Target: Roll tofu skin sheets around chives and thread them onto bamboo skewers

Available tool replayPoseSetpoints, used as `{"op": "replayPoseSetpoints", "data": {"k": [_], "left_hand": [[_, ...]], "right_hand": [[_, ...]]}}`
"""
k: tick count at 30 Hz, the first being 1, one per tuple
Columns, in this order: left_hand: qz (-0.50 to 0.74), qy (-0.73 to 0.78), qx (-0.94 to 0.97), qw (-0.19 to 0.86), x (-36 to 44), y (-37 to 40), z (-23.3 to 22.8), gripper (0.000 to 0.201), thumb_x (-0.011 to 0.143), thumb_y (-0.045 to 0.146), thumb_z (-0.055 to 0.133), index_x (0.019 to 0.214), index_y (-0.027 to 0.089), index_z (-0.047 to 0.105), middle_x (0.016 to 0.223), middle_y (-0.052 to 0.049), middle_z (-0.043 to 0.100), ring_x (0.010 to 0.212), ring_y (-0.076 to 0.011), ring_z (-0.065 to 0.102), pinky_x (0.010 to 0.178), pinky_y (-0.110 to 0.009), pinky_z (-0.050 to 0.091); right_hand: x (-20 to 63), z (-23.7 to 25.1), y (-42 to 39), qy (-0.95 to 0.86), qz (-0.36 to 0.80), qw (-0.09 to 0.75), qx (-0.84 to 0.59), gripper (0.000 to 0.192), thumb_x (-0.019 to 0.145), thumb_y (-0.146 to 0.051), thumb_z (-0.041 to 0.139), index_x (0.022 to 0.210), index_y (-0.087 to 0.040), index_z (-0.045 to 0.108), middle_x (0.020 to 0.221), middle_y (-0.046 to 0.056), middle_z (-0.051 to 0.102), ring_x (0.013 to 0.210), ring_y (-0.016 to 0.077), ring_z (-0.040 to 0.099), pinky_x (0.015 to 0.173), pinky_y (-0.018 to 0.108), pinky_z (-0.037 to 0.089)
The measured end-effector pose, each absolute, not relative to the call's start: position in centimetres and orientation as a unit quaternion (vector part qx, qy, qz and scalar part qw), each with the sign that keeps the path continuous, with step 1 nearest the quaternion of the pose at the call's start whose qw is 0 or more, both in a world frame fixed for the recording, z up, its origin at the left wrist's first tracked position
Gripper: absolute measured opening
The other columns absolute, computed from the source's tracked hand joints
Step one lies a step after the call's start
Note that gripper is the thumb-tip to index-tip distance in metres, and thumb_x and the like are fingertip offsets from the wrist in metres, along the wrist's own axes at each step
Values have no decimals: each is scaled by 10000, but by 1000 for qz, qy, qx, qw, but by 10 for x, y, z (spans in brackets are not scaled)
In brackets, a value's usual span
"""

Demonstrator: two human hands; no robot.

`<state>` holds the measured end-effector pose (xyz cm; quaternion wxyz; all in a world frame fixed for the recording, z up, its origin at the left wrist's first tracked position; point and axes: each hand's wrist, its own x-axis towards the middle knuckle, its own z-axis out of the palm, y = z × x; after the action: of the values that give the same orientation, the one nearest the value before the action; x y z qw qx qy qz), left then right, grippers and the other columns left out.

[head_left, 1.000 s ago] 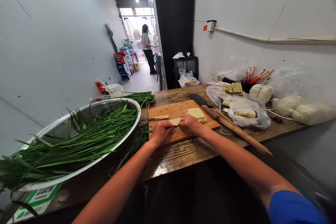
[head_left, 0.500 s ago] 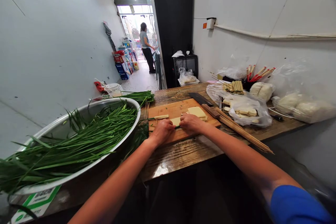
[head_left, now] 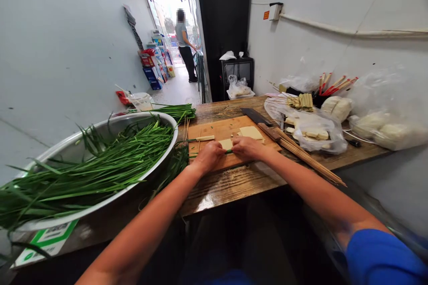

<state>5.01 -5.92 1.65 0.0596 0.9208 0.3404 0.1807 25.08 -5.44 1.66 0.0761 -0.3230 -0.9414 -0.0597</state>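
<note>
Right between my two hands is a thin yellow sheet (head_left: pixel 225 144), lying on the wooden board (head_left: pixel 230 125), with green stems (head_left: pixel 229 151) along its near edge. My left hand (head_left: pixel 210 156) is closed, its bent fingers gripping the left end of the stems. My right hand (head_left: pixel 248 148) is closed too and pinches the right end, but I can't see all my fingertips. Just to the left, a small yellow roll (head_left: pixel 205 138) lies on the board. Just past my right hand is a pile of yellow sheets (head_left: pixel 251 132). A big knife (head_left: pixel 256 116) rests at the board's far right corner, and a bunch of thin sticks (head_left: pixel 310 160) lies near it.

On my left sits a big metal bowl (head_left: pixel 117 198) full of long green leaves (head_left: pixel 117 164), some hanging over the edge. Behind it are a green bunch (head_left: pixel 177 111) and a see-through tub (head_left: pixel 140 101); I can't tell what the tub holds. Over on the right, white chunks (head_left: pixel 314 134) lie in or under a clear bag (head_left: pixel 329 144), and yellow rolls on sticks (head_left: pixel 302 101) lie at its far side. Another see-through bag (head_left: pixel 394 133) has big white lumps in it. Farther back, a white tray (head_left: pixel 245 96) holds a small bag (head_left: pixel 238 85).
</note>
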Motion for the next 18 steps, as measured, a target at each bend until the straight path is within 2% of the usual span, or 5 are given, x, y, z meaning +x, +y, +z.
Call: {"op": "replayPoseSetpoints", "data": {"k": [4,9,13,18], "left_hand": [[140,322,936,0,49,-62,18,277,878,222,422,799,151,678,746,-65,567,738,-154,484,704,-267,382],[102,313,942,-68,45,-67,19,273,893,275,403,870,161,651,800,-66,549,773,-166,476,732,-288,376],[104,333,932,-93,45,-73,19,220,858,327,485,911,175,635,864,-63,553,846,-189,472,773,-316,360],[115,360,920,-105,47,-76,15,221,868,323,471,853,171,631,846,-63,550,850,-192,467,799,-331,345]], "right_hand": [[246,20,-63,-948,-126,18,-292,218,843,-149,454,809,-102,664,798,104,596,785,177,493,701,295,355],[235,24,-69,-947,-166,-22,-272,227,830,-128,448,777,-71,660,793,133,588,822,223,491,712,343,360],[233,22,-64,-946,-152,-23,-285,215,810,-148,469,782,-65,665,789,139,598,816,227,495,709,339,364],[238,19,-56,-942,-112,-6,-315,231,814,-157,454,804,-75,670,802,132,612,796,195,512,723,309,373]]}}
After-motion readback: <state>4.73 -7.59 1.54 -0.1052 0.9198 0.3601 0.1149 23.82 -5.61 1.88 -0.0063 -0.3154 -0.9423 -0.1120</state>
